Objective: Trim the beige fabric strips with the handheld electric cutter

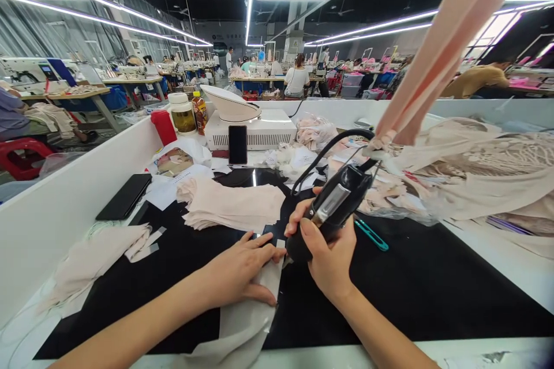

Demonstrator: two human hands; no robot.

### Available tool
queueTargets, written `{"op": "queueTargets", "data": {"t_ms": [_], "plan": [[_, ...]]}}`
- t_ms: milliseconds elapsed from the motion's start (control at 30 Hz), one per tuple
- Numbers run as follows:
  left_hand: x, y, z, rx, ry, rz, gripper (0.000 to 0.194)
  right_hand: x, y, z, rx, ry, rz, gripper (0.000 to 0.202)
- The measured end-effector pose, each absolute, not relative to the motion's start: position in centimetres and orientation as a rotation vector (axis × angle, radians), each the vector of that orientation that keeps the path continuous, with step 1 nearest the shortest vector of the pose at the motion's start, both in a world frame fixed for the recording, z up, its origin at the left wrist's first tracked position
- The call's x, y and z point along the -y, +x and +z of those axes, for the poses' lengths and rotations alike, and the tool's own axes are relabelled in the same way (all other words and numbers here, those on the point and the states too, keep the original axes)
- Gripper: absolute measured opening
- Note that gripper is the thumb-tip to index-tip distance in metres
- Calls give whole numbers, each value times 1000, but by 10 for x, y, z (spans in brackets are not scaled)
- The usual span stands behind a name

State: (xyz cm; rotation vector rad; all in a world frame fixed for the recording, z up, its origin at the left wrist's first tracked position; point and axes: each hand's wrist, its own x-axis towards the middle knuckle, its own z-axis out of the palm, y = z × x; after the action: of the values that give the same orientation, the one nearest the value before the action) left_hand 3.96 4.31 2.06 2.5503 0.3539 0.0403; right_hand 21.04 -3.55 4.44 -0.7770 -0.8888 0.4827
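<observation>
My right hand (329, 259) is wrapped round a black handheld electric tool (335, 202), whose lower end is close to the black work surface (415, 282). A cable and a hanging pink cloth strip (437, 63) meet at the tool's top. My left hand (240, 271) lies with fingers spread on a pale cloth piece (249, 323), beside the tool's lower end. A small whitish tab (280, 244) shows near its fingertips. Just beyond it lies a stack of pale pink cloth pieces (234, 204).
A teal thread snipper (372, 234) lies right of the tool. Pale cloth pieces (99, 259) and a black case (124, 196) are at left. A phone (238, 145) leans on a white machine (251, 128). Heaped cloth (489, 167) fills the right side. People work in the background.
</observation>
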Motion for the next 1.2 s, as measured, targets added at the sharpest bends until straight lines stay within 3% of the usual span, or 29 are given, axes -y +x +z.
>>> {"op": "queueTargets", "data": {"t_ms": [267, 700, 1200], "plan": [[-39, 34, 24, -407, 2570, 23, 70, 35, 206, 50, 890, -776, 470, 29], [-35, 34, 28, -440, 2576, -5, 62, 37, 204, 53, 891, -807, 486, 35], [-33, 33, 33, -421, 2603, -15, 63, 41, 199, 57, 888, -847, 474, 28]]}}
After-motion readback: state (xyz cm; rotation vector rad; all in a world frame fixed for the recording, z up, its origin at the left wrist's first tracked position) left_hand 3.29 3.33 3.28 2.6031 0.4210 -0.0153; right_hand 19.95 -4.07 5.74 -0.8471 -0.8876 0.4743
